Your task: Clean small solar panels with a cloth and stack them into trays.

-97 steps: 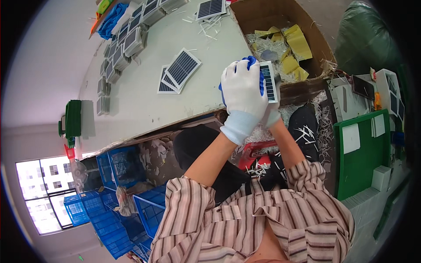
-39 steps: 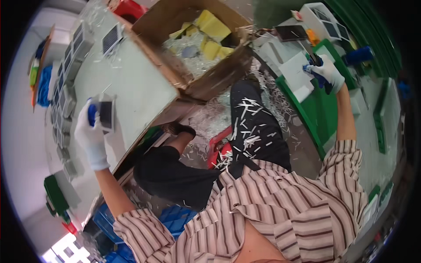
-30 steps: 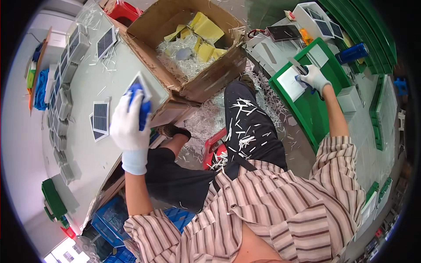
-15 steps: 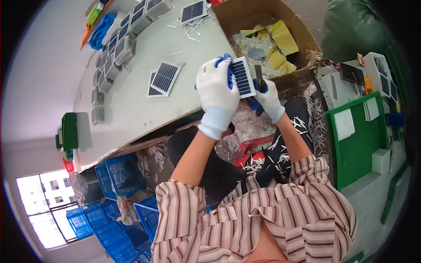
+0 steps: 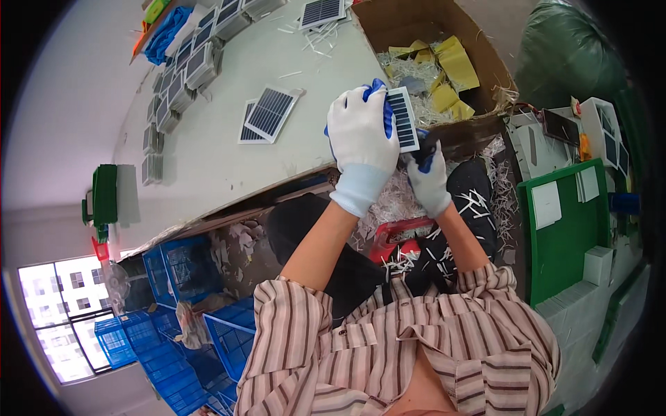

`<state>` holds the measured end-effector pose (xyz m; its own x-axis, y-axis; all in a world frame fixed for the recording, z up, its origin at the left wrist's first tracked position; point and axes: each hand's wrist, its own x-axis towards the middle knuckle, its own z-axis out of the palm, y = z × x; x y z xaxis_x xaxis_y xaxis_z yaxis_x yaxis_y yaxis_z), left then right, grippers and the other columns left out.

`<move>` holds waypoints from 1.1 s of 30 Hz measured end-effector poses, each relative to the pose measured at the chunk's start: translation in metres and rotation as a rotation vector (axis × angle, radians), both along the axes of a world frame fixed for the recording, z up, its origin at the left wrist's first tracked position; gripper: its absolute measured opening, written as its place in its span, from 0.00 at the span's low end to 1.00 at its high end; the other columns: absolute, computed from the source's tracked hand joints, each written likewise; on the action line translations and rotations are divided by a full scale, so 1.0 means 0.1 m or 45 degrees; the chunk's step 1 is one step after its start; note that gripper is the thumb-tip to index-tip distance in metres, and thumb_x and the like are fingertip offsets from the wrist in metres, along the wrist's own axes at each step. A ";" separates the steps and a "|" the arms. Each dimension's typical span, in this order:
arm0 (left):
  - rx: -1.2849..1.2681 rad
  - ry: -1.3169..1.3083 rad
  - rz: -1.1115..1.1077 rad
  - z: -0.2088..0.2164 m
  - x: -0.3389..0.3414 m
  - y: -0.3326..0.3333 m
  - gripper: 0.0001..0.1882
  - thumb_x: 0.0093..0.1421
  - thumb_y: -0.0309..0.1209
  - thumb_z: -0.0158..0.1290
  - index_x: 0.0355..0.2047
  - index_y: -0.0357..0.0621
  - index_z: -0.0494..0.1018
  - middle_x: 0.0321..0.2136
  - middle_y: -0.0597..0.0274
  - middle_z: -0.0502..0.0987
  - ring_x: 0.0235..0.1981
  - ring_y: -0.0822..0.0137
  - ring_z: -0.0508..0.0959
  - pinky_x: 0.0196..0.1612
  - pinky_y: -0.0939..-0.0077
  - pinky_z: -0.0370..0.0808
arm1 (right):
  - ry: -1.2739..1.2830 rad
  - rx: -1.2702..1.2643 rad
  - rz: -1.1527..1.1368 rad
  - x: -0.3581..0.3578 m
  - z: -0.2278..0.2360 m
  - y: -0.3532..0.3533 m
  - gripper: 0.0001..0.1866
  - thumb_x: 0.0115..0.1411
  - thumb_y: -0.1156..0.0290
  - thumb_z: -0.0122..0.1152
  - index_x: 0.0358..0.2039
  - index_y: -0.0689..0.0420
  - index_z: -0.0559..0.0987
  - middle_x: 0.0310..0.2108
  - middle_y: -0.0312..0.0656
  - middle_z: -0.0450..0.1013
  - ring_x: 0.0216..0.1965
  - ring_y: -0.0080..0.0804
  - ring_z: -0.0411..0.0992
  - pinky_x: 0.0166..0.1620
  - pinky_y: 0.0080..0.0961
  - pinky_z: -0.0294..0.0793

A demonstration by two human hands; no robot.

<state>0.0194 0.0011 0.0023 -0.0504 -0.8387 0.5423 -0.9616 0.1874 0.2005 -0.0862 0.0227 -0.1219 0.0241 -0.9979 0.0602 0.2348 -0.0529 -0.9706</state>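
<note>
My left hand [image 5: 362,132], in a white glove with blue on its finger side, is closed around a small solar panel [image 5: 402,119]. The panel has dark cells and a white border, and is held up just off the table's edge. At its lower right corner is my right hand [image 5: 428,177], also gloved, its fingers curled around a slim dark tool [image 5: 431,144] whose kind I cannot make out. Two more solar panels [image 5: 272,114] lie overlapping on the white table [image 5: 229,163], left of my left hand.
Stacks of panels [image 5: 182,87] line the table's far left side. Another panel [image 5: 322,12] lies beside white strips at the back. A cardboard box [image 5: 496,90] with scraps stands beyond my hands. A green tray [image 5: 565,239] is at right, blue crates [image 5: 187,274] at lower left.
My left hand and its panel have shifted slightly right in the picture. The dark tool, upright beside the panel's right edge before, is now lower, near the bottom right corner.
</note>
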 end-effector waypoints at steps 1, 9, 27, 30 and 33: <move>-0.017 -0.013 0.021 0.01 0.01 0.01 0.19 0.46 0.25 0.56 0.42 0.45 0.75 0.40 0.54 0.73 0.45 0.51 0.71 0.48 0.60 0.68 | 0.125 -0.219 -0.134 0.11 -0.02 -0.08 0.20 0.53 0.82 0.56 0.47 0.59 0.66 0.35 0.40 0.73 0.34 0.23 0.73 0.40 0.23 0.73; 0.089 0.029 -0.274 -0.03 -0.01 -0.03 0.23 0.45 0.31 0.59 0.44 0.41 0.72 0.45 0.51 0.71 0.50 0.49 0.68 0.56 0.56 0.62 | -0.945 0.241 0.216 0.44 -0.60 -1.08 0.14 0.67 0.60 0.43 0.43 0.56 0.70 0.36 0.39 0.73 0.36 0.24 0.73 0.41 0.22 0.75; -0.012 0.070 -0.049 -0.01 -0.08 -0.02 0.18 0.46 0.22 0.52 0.40 0.42 0.73 0.41 0.53 0.73 0.46 0.50 0.70 0.50 0.59 0.67 | 0.304 -0.414 0.798 -0.21 0.27 0.25 0.10 0.50 0.75 0.64 0.34 0.62 0.76 0.28 0.37 0.75 0.29 0.21 0.72 0.34 0.19 0.73; -0.054 0.089 0.000 0.00 -0.13 0.00 0.19 0.47 0.24 0.54 0.43 0.43 0.73 0.42 0.54 0.73 0.46 0.50 0.69 0.50 0.58 0.66 | -0.134 -0.056 0.312 -0.04 -0.04 0.30 0.15 0.53 0.76 0.61 0.41 0.62 0.72 0.34 0.40 0.75 0.33 0.22 0.73 0.38 0.19 0.73; 0.022 -0.019 0.025 0.03 -0.13 0.03 0.22 0.46 0.25 0.55 0.45 0.43 0.73 0.43 0.54 0.72 0.47 0.50 0.69 0.50 0.58 0.66 | -0.132 -0.292 -0.081 0.15 0.12 0.02 0.17 0.60 0.76 0.56 0.49 0.60 0.65 0.42 0.42 0.72 0.42 0.25 0.71 0.44 0.23 0.73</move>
<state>0.0065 0.0046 0.0049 -0.0417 -0.8489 0.5270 -0.9679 0.1652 0.1894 -0.0710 0.0251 -0.1096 -0.0561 -0.9572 0.2838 0.3213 -0.2864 -0.9026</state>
